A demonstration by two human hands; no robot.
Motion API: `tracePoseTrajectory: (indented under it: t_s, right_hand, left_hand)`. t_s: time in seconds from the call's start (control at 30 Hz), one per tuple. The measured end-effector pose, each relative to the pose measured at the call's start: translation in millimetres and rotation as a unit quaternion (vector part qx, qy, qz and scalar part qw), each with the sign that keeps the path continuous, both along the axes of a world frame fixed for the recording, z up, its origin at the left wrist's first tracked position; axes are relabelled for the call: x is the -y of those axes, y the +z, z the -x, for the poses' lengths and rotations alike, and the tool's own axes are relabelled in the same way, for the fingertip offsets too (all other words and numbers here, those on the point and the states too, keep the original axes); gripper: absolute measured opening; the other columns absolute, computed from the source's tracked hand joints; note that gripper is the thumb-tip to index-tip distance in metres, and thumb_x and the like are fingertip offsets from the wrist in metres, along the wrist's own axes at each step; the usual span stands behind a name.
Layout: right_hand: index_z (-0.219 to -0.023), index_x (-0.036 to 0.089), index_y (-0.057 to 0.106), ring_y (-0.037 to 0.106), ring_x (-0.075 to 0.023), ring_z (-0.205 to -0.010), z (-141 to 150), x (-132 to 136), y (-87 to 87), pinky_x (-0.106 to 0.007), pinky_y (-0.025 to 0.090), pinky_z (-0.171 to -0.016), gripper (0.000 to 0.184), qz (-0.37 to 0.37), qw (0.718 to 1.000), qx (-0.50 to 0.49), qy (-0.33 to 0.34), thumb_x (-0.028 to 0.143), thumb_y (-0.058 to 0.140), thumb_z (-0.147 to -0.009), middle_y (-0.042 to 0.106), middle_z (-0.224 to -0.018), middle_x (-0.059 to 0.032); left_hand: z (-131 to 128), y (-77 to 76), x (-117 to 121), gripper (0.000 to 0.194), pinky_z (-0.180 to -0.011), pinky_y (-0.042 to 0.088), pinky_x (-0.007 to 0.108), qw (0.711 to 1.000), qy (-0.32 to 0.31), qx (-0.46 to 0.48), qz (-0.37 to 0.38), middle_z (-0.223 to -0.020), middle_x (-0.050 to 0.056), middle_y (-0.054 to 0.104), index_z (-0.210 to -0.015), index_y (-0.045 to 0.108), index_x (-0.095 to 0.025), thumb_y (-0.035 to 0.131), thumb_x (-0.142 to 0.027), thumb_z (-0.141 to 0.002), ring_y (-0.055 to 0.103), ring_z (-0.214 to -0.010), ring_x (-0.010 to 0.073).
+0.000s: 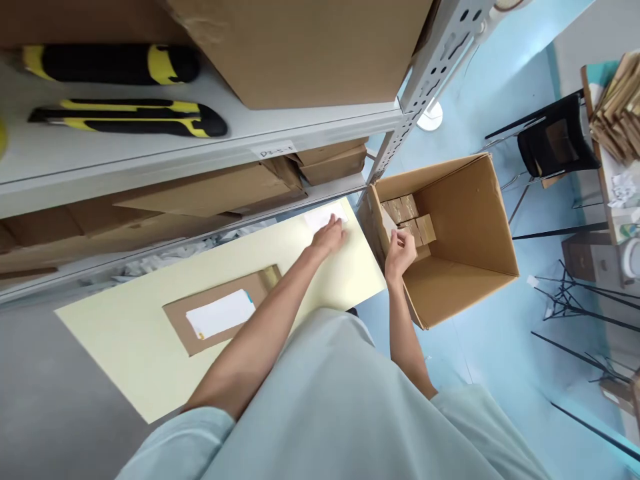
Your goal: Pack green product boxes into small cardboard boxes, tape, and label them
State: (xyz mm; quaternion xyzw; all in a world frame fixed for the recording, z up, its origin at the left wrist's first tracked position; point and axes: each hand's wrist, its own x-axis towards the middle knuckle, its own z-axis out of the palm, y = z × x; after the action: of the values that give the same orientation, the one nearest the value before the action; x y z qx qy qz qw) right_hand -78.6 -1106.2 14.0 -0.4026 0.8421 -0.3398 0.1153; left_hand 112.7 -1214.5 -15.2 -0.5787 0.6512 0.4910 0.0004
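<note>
My left hand lies flat, fingers stretched, on a white paper slip at the far end of the pale yellow table. My right hand is curled at the near wall of a large open cardboard box on the floor, fingers closed on a small brown carton. Several more small cartons are stacked inside the box. A flat brown envelope with a white label lies on the table nearer to me.
A metal shelf rack stands over the table, holding two yellow-black utility knives and cardboard boxes. A black chair and a desk with paper stacks stand to the right on the blue floor.
</note>
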Motion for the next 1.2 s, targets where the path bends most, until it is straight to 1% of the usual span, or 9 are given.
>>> tracePoseTrajectory:
  t_s: [0.1, 0.2, 0.33, 0.43, 0.57, 0.77, 0.93, 1.03, 1.2]
  right_hand:
    - [-0.111, 0.022, 0.078, 0.076, -0.0299, -0.125, -39.7, -21.7, 19.3, -0.046, 0.063, -0.106, 0.036, 0.008, 0.988, -0.022, 0.155, 0.044, 0.050, -0.118, 0.079, -0.129, -0.0184]
    - [-0.106, 0.025, 0.080, 0.078, -0.0287, -0.121, -89.7, -53.2, 31.7, -0.046, 0.063, -0.107, 0.028, -0.035, 0.932, -0.021, 0.360, 0.032, 0.055, -0.117, 0.082, -0.128, -0.0153]
    - [-0.117, 0.028, 0.083, 0.078, -0.0265, -0.128, -148.0, -97.4, 47.3, -0.043, 0.063, -0.112, 0.024, -0.042, 0.838, -0.010, 0.543, 0.031, 0.058, -0.117, 0.082, -0.136, -0.0116]
    - [-0.130, 0.030, 0.082, 0.072, -0.0248, -0.142, -178.2, -115.1, 61.2, -0.041, 0.059, -0.121, 0.026, -0.034, 0.778, -0.002, 0.628, 0.032, 0.059, -0.118, 0.079, -0.144, -0.0101]
    - [-0.140, 0.028, 0.079, 0.064, -0.0312, -0.152, -207.0, -111.7, 75.5, -0.049, 0.054, -0.125, 0.029, -0.052, 0.759, -0.053, 0.646, 0.031, 0.065, -0.115, 0.075, -0.150, -0.0140]
    - [-0.089, 0.024, 0.082, 0.075, -0.0227, -0.083, -244.1, -77.9, 92.1, -0.030, 0.054, -0.076, 0.025, -0.198, 0.670, -0.038, 0.715, 0.039, 0.078, -0.108, 0.081, -0.085, -0.0045]
    - [-0.072, 0.021, 0.070, 0.051, -0.0137, -0.061, -291.5, -68.1, 121.3, -0.026, 0.035, -0.058, 0.062, -0.164, 0.761, 0.165, 0.606, 0.076, 0.069, -0.101, 0.059, -0.065, 0.0027]
    - [-0.075, 0.020, 0.069, 0.047, -0.0136, -0.064, -322.9, -73.6, 144.1, -0.026, 0.035, -0.056, 0.069, -0.113, 0.822, 0.238, 0.505, 0.087, 0.067, -0.092, 0.055, -0.069, 0.0018]
    - [-0.069, 0.022, 0.061, 0.042, -0.0130, -0.066, -357.6, -85.9, 173.7, -0.027, 0.035, -0.057, 0.067, -0.060, 0.855, 0.251, 0.449, 0.085, 0.073, -0.088, 0.049, -0.069, 0.0018]
  left_hand:
    - [-13.1, 39.3, -58.0, 0.076, -0.118, 0.057, 0.045, 0.983, 0.096, -0.149, -0.038, -0.143, 0.023, 0.077, -0.133, 0.076, -0.014, 0.031, -0.072, -0.113, 0.075, -0.131, 0.0332]
    - [-48.3, 75.0, -124.8, 0.077, -0.107, 0.063, 0.044, 0.908, 0.226, -0.333, -0.117, -0.120, 0.016, 0.083, -0.125, 0.077, -0.017, 0.052, -0.086, -0.102, 0.079, -0.112, 0.0307]
    - [-118.4, 95.1, -191.3, 0.071, -0.085, 0.063, 0.039, 0.895, 0.338, -0.276, -0.094, -0.093, 0.009, 0.081, -0.100, 0.076, -0.018, 0.066, -0.087, -0.091, 0.075, -0.089, 0.0270]
    - [-173.4, 96.1, -222.2, 0.070, -0.078, 0.062, 0.039, 0.921, 0.334, -0.199, -0.033, -0.083, 0.007, 0.079, -0.091, 0.076, -0.020, 0.062, -0.089, -0.089, 0.074, -0.083, 0.0285]
    - [-233.5, 104.6, -251.0, 0.052, -0.083, 0.061, 0.040, 0.966, 0.223, -0.118, 0.056, -0.087, 0.008, 0.085, -0.088, 0.083, -0.028, 0.062, -0.074, -0.095, 0.079, -0.089, 0.0343]
    - [-298.2, 123.9, -265.5, 0.041, -0.091, 0.062, 0.037, 0.954, 0.251, -0.091, 0.138, -0.093, 0.005, 0.087, -0.082, 0.085, -0.031, 0.070, -0.067, -0.093, 0.081, -0.091, 0.0314]
    - [-329.7, 135.8, -269.2, 0.056, -0.112, 0.061, 0.043, 0.842, 0.477, -0.187, 0.169, -0.117, 0.010, 0.088, -0.104, 0.089, -0.023, 0.070, -0.074, -0.092, 0.079, -0.119, 0.0336]
    - [-334.2, 151.1, -283.7, 0.056, -0.113, 0.061, 0.049, 0.836, 0.457, -0.285, 0.104, -0.113, 0.013, 0.087, -0.102, 0.089, -0.022, 0.072, -0.074, -0.091, 0.078, -0.122, 0.0373]
    - [-337.0, 178.2, -306.0, 0.042, -0.109, 0.063, 0.053, 0.820, 0.457, -0.333, 0.093, -0.095, 0.010, 0.086, -0.088, 0.086, -0.023, 0.081, -0.065, -0.085, 0.080, -0.108, 0.0372]
